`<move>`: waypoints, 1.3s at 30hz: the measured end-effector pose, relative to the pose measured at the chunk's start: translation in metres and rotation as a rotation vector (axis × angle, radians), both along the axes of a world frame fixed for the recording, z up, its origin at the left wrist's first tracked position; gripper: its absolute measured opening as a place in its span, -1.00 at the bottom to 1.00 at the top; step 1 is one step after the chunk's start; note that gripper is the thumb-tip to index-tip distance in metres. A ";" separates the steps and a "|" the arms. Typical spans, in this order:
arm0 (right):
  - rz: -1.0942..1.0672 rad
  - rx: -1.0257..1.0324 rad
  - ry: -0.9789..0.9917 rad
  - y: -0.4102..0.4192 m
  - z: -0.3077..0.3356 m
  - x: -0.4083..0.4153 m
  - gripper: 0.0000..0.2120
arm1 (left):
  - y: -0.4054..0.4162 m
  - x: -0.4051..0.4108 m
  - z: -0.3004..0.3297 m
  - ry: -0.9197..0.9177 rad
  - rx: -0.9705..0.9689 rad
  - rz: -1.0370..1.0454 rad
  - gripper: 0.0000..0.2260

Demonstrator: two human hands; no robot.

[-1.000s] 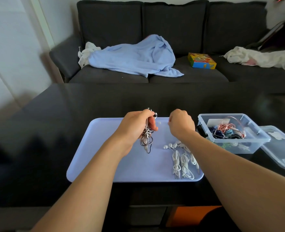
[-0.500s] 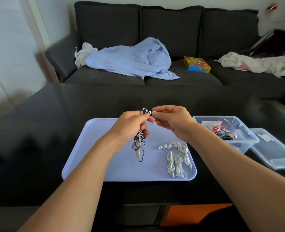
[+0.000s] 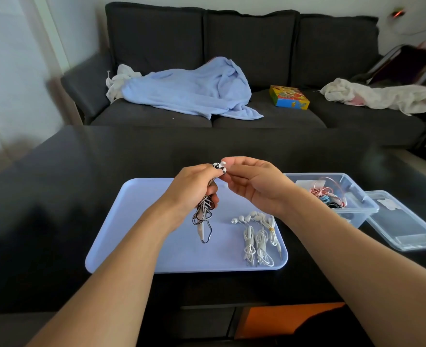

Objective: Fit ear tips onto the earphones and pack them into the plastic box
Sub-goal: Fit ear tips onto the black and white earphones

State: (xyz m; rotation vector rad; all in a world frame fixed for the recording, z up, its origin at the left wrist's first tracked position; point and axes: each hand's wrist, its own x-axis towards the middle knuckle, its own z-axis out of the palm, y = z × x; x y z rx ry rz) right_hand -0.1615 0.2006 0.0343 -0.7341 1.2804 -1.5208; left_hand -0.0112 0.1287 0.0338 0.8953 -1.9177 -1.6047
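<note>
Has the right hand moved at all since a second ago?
Yes. The right hand has swung left, away from the plastic box, and now meets the left hand at the earbuds of the black-and-white earphones above the tray.

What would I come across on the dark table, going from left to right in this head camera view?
Lavender tray → black-and-white earphones gripped in the left hand → right hand → white earphones lying on the tray → clear plastic box → its lid.
</note>
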 end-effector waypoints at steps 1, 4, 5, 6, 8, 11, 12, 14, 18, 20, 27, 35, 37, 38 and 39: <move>0.005 -0.004 -0.004 0.001 0.001 0.000 -0.81 | 0.000 0.000 0.000 0.010 -0.009 0.010 -0.70; 0.040 0.004 0.026 0.003 0.005 -0.002 -0.82 | -0.001 0.002 -0.002 0.017 -0.050 0.048 -0.75; 0.055 0.011 0.050 0.004 0.006 -0.003 -0.83 | -0.001 0.002 -0.002 0.010 -0.056 0.057 -0.76; 0.070 0.017 0.073 0.005 0.007 -0.004 -0.85 | -0.001 0.003 -0.002 0.005 -0.056 0.062 -0.76; 0.088 0.021 0.112 0.007 0.008 -0.004 -0.87 | -0.002 0.003 -0.002 -0.007 -0.050 0.068 -0.72; 0.103 0.021 0.165 0.009 0.009 -0.005 -0.87 | -0.002 0.004 -0.002 -0.014 -0.030 0.075 -0.66; 0.106 0.021 0.182 0.009 0.009 -0.005 -0.87 | -0.001 0.004 -0.002 -0.007 -0.013 0.076 -0.66; 0.102 0.016 0.201 0.010 0.009 -0.006 -0.87 | -0.001 0.005 -0.002 0.036 0.050 0.082 -0.70; 0.067 0.000 0.170 0.011 0.008 -0.008 -0.86 | 0.000 0.006 -0.002 0.097 0.119 0.118 -0.91; 0.043 -0.002 0.134 0.012 0.008 -0.008 -0.85 | 0.000 0.007 -0.001 0.107 0.111 0.112 -0.97; 0.024 0.007 0.075 0.012 0.006 -0.007 -0.88 | 0.000 0.008 -0.001 0.114 0.100 0.096 -0.91; 0.081 0.009 0.137 0.012 0.004 -0.009 -0.88 | -0.001 0.007 0.001 0.109 0.118 0.108 -0.97; 0.085 0.004 0.145 0.012 0.004 -0.009 -0.87 | -0.002 0.008 0.000 0.104 0.106 0.111 -0.97; 0.089 0.002 0.150 0.011 0.004 -0.009 -0.86 | -0.002 0.008 0.000 0.100 0.094 0.112 -0.97; 0.093 0.002 0.156 0.012 0.004 -0.009 -0.86 | -0.003 0.008 0.000 0.094 0.078 0.115 -0.97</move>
